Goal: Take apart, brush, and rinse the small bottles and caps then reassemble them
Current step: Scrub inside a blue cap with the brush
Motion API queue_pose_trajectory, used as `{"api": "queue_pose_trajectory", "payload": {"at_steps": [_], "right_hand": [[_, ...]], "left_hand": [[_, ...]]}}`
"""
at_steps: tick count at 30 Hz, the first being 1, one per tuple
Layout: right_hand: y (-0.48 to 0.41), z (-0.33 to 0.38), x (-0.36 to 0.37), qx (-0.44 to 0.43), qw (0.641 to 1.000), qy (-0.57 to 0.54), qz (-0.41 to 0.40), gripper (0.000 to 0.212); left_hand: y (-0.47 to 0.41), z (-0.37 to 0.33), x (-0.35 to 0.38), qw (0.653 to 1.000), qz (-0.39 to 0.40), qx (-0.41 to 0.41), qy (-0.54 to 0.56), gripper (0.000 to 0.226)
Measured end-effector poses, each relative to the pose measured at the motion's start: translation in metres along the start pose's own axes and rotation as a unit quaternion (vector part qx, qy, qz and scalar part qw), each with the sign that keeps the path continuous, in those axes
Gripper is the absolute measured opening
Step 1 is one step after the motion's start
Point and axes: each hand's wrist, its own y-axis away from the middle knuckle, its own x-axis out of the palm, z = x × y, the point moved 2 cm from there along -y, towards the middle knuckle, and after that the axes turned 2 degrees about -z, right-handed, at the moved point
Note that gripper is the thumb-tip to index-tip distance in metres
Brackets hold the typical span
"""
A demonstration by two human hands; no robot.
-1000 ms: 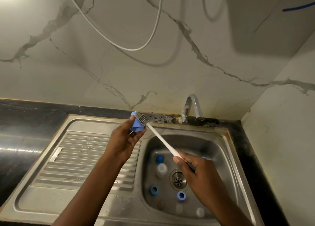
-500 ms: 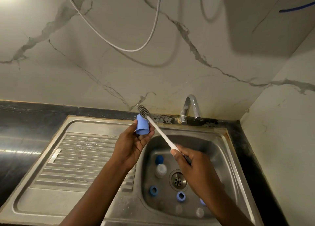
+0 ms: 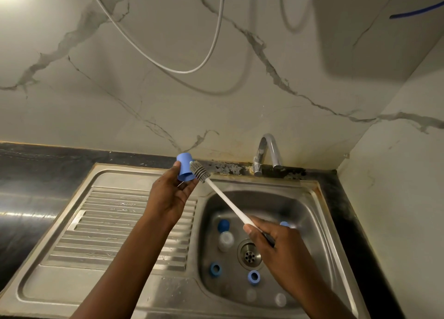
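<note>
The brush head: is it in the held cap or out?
Out. The brush, held by the right hand, has its head beside the cap, which the left hand holds.

Blue cap (image 3: 185, 166), grey brush (image 3: 200, 171) with white handle, steel sink (image 3: 134, 222), black worktop (image 3: 36, 174), grey-veined white marble wall (image 3: 168, 90).

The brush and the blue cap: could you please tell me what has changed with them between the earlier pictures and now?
The brush head was lifted clear above the blue cap, then brought back down; it now lies against the cap's outer side. The left hand has kept holding the cap, and the right hand the brush handle. The loose caps in the sink have not moved.
</note>
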Motion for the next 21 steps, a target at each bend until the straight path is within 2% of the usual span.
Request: {"api": "queue_pose_trajectory", "payload": {"at_steps": [12,18,21], "right_hand": [[-0.015,0.016,-0.003,0.000,1.000,0.016,-0.016,0.042],[-0.014,0.020,0.000,-0.003,1.000,0.018,-0.013,0.042],[-0.008,0.014,-0.001,-0.007,1.000,0.010,-0.013,0.040]], "left_hand": [[0.024,0.022,0.002,0.996,0.065,-0.066,0.014,0.041],[0.021,0.013,0.002,0.996,0.034,-0.032,-0.074,0.055],[0.017,0.005,-0.001,0.998,0.024,-0.020,-0.050,0.057]]}}
